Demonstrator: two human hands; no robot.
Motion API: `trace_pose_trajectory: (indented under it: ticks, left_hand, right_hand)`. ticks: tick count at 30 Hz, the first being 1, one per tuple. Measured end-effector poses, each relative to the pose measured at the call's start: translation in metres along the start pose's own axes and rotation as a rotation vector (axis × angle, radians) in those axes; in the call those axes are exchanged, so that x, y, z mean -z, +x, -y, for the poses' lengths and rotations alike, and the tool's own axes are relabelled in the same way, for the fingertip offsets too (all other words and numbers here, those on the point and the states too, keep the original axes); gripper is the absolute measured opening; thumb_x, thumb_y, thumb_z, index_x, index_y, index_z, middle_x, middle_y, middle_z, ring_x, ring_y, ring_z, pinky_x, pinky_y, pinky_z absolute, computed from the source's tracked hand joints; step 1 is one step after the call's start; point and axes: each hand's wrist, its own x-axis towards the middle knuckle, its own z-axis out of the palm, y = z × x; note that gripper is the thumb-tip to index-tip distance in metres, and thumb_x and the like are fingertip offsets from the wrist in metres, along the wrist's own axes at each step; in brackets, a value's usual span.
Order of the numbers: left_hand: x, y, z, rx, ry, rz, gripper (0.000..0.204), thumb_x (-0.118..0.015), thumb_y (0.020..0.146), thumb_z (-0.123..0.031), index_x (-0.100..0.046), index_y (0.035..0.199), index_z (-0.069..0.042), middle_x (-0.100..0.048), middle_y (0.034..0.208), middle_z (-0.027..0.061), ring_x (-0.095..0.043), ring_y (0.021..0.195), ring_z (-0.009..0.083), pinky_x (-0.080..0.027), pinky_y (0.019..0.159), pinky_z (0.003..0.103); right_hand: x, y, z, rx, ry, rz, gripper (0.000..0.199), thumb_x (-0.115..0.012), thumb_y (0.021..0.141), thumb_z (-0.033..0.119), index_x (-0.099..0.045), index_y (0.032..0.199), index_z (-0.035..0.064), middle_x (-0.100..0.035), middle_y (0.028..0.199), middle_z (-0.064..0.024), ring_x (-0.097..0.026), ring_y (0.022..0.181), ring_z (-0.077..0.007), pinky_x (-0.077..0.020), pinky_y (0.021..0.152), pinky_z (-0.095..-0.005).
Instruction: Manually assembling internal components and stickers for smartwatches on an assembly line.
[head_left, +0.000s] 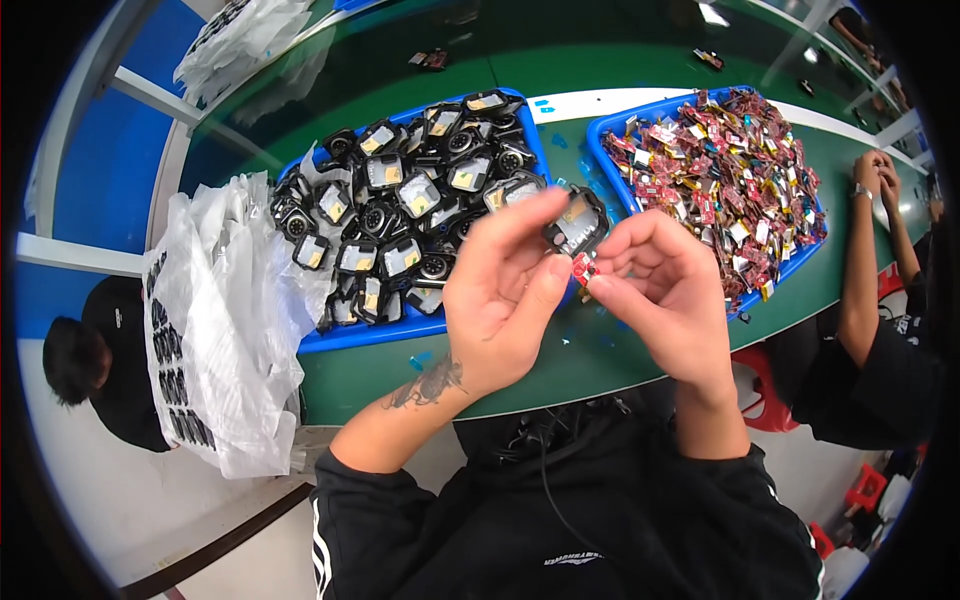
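Note:
My left hand [495, 300] is closed on a black watch case [581, 222], tilted above the gap between two blue trays. Its fingers lie along the near left side of the case, with the thumb pointing up to its lower edge. Between the thumb and fingers of my right hand [665, 285] is a small red circuit board [584, 269], right at the lower edge of the case. Whether the board is still joined to the case, I cannot tell. Behind my left hand the left blue tray [375, 335] is heaped with similar black watch cases [415, 195].
Beyond my right hand stands another blue tray [607, 168], piled with red circuit boards [700, 170]. Plastic sheeting [235, 330] hangs at the left of the green table [400, 395]. Blue scraps lie around the trays. One person sits at the right, another at the far left.

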Motion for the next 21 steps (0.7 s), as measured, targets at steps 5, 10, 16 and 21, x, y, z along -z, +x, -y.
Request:
trace_pose_trajectory:
  ticks: [5,10,16,21]
  left_hand:
    - [0.014,0.011,-0.017,-0.127,0.548,0.196,0.035,-0.056,0.078,0.014,-0.069,0.107,-0.001,-0.059,0.120,0.0194,-0.066,0.094,0.0224,-0.054,0.072,0.029]
    - [0.015,0.018,-0.015,-0.347,0.742,0.268,0.032,-0.065,0.072,0.012,-0.067,0.103,0.004,-0.062,0.115,0.0206,-0.067,0.096,0.0298,-0.057,0.077,0.033]
    - [0.015,0.016,-0.015,-0.303,0.757,0.267,0.030,-0.070,0.072,0.008,-0.068,0.101,0.002,-0.065,0.111,0.0184,-0.068,0.092,0.0263,-0.056,0.074,0.030]
    - [0.016,0.016,-0.022,-0.158,0.689,0.294,0.031,-0.071,0.072,0.006,-0.070,0.103,-0.001,-0.067,0.109,0.0158,-0.068,0.089,0.0232,-0.056,0.071,0.028]
  right_hand:
    - [0.004,-0.004,0.004,0.047,0.123,0.031,0.015,-0.064,0.085,-0.005,-0.058,0.099,-0.0035,-0.063,0.093,-0.0062,-0.063,0.085,-0.0091,-0.0527,0.074,-0.0200]
    - [0.005,-0.008,0.009,0.087,-0.005,0.026,0.015,-0.063,0.085,-0.007,-0.063,0.100,-0.0060,-0.064,0.095,-0.0084,-0.064,0.086,-0.0112,-0.0546,0.074,-0.0233]
    - [0.008,-0.005,0.013,0.228,-0.346,0.017,0.017,-0.066,0.080,-0.008,-0.068,0.096,-0.0028,-0.067,0.089,-0.0113,-0.067,0.082,-0.0167,-0.0545,0.072,-0.0265]
    - [0.012,-0.002,0.021,0.332,-0.529,0.058,0.013,-0.069,0.073,-0.010,-0.069,0.085,-0.0025,-0.067,0.084,-0.0111,-0.064,0.078,-0.0164,-0.0495,0.067,-0.0256]
